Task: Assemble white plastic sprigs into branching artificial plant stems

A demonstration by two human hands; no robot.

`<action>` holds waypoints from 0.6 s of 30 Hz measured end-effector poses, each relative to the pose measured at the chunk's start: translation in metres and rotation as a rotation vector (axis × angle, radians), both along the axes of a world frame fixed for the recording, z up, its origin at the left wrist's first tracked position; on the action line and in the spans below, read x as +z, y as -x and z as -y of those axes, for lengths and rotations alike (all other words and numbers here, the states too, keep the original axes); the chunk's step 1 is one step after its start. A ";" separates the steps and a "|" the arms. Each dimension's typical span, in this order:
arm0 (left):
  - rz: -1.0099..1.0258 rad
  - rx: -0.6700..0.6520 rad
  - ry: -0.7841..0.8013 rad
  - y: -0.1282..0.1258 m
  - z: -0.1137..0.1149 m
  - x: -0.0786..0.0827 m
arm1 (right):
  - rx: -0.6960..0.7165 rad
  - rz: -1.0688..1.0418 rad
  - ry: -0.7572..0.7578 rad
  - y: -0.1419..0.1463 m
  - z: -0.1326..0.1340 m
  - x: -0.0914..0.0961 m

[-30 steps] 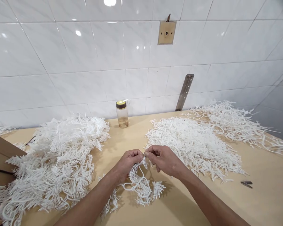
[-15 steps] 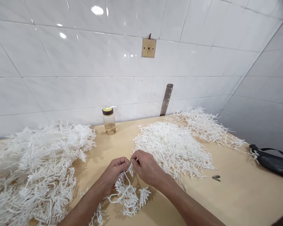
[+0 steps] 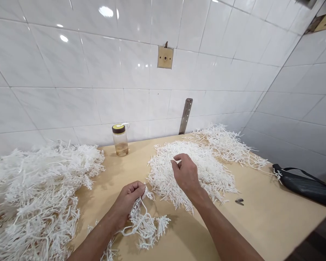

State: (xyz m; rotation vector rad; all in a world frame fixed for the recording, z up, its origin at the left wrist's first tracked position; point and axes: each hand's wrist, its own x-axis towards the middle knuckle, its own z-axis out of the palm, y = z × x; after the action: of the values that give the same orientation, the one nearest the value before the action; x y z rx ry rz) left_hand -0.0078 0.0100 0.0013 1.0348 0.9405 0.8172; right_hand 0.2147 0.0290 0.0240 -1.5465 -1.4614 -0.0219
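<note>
In the head view my left hand is closed in a pinch on a white tasselled string. Its frayed, fringe-like tufts hang below the fingers and rest on the table. To the right, my right hand hovers over or at the near part of a pile of short white strands. Its thumb and forefinger are curved with a gap between them, and nothing shows in them. The other fingers of that hand are curled and partly hidden.
A large heap of white tasselled strings covers the table's left side. A lidded bottle stands near the tiled wall. Longer white strings lie at the back right. A small dark metal piece and a black bag lie at right.
My right hand has left my left hand's fingertips and moved up and right to the strand pile, its fingers parting. My left hand keeps its pinch. The view has turned slightly right.
</note>
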 end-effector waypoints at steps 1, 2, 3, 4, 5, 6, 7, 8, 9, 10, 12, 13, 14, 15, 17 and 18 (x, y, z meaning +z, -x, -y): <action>-0.012 0.015 -0.020 -0.001 0.000 0.000 | 0.062 -0.036 0.046 0.003 0.002 0.001; -0.026 0.030 -0.043 -0.001 0.001 0.000 | 0.149 -0.077 0.115 0.008 0.005 0.003; -0.040 0.044 -0.067 -0.002 0.002 0.000 | 0.266 -0.123 0.209 0.015 0.009 0.004; -0.055 0.058 -0.092 -0.003 0.002 0.000 | 0.376 -0.170 0.310 0.022 0.014 0.005; -0.073 0.073 -0.121 -0.004 0.003 0.000 | 0.467 -0.197 0.395 0.029 0.018 0.006; -0.093 0.091 -0.152 -0.005 0.003 -0.001 | 0.547 -0.201 0.467 0.036 0.022 0.006; -0.113 0.112 -0.184 -0.006 0.003 -0.001 | 0.621 -0.196 0.515 0.042 0.026 0.006; -0.131 0.128 -0.212 -0.007 0.002 -0.002 | 0.649 -0.209 0.541 0.046 0.028 0.005; -0.144 0.142 -0.235 -0.007 0.001 -0.003 | 0.663 -0.227 0.563 0.050 0.030 0.004; -0.153 0.152 -0.252 -0.008 0.001 -0.005 | 0.663 -0.257 0.578 0.051 0.030 0.002; -0.162 0.163 -0.272 -0.008 0.000 -0.006 | 0.644 -0.332 0.604 0.052 0.029 -0.001; -0.167 0.166 -0.274 -0.007 -0.001 -0.007 | 0.638 -0.361 0.613 0.052 0.029 -0.003; -0.172 0.169 -0.271 -0.007 -0.001 -0.007 | 0.634 -0.378 0.616 0.051 0.028 -0.003; -0.178 0.171 -0.262 -0.007 0.000 -0.007 | 0.631 -0.381 0.614 0.051 0.027 -0.003; -0.187 0.173 -0.241 -0.006 0.000 -0.006 | 0.619 -0.361 0.606 0.050 0.027 -0.003; -0.191 0.177 -0.234 -0.006 0.000 -0.006 | 0.611 -0.352 0.606 0.050 0.028 -0.002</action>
State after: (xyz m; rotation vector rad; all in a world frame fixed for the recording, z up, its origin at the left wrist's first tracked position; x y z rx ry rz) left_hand -0.0013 0.0096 -0.0049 1.2612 1.1299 1.0057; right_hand 0.1648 0.0012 0.0219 -1.3832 -1.6663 1.0819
